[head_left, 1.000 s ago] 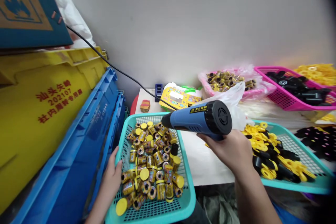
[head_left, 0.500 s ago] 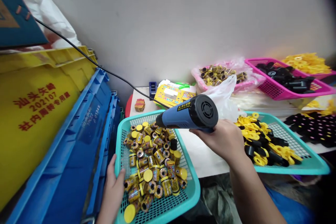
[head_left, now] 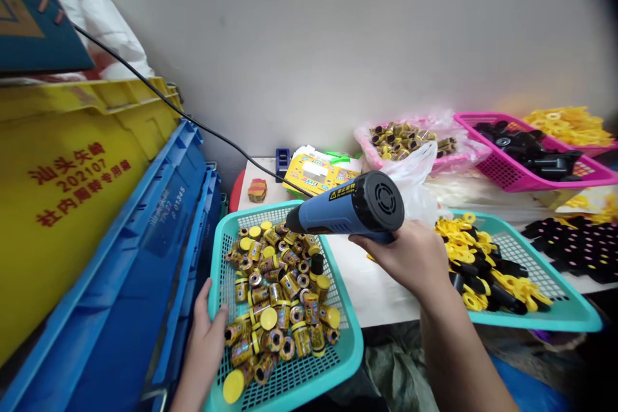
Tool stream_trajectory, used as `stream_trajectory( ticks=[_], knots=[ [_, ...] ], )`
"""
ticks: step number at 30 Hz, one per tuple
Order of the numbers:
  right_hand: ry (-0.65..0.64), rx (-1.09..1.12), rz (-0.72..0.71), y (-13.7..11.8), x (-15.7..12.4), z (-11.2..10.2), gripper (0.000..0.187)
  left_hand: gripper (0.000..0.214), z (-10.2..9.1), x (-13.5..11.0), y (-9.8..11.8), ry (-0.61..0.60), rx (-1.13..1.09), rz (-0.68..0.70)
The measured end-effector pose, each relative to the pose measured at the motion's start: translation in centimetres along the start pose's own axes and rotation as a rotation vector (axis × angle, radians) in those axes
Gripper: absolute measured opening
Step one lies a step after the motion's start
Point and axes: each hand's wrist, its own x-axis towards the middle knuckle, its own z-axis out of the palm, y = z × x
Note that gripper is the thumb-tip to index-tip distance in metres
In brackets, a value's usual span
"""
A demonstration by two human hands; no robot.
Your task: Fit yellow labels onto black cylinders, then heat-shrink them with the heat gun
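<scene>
My right hand (head_left: 410, 257) is closed round the grip of a blue and black heat gun (head_left: 350, 211). Its nozzle points left and down at the far part of a teal basket (head_left: 347, 351). That basket holds several small yellow-capped bottles (head_left: 280, 296) with printed sleeves. My left hand (head_left: 205, 341) grips the basket's near left rim, thumb inside. The gun's black cord (head_left: 193, 122) runs up and left over the crates.
Yellow (head_left: 62, 187) and blue crates (head_left: 145, 270) stand at the left. A second teal basket (head_left: 550, 315) with yellow and black parts sits right. Pink baskets (head_left: 531, 177), a plastic bag (head_left: 415, 187) and printed cards (head_left: 316, 177) lie at the back by the wall.
The view has shifted a little. The heat gun has moved lower and nearer the bottles. My left hand has stayed on the basket's rim.
</scene>
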Motion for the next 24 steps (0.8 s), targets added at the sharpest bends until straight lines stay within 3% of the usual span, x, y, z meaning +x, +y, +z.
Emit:
stream_trajectory(
  ticks=[18,24],
  knots=[
    [-0.028,0.014,-0.097,-0.3,-0.3,0.4,0.053,0.058,0.8,-1.0,-0.3,0.023,-0.002,0.009],
    [-0.075,0.146,-0.184,-1.2,-0.6,0.8,0.052,0.058,1.1,-1.6,0.1,0.051,0.021,0.034]
  ],
)
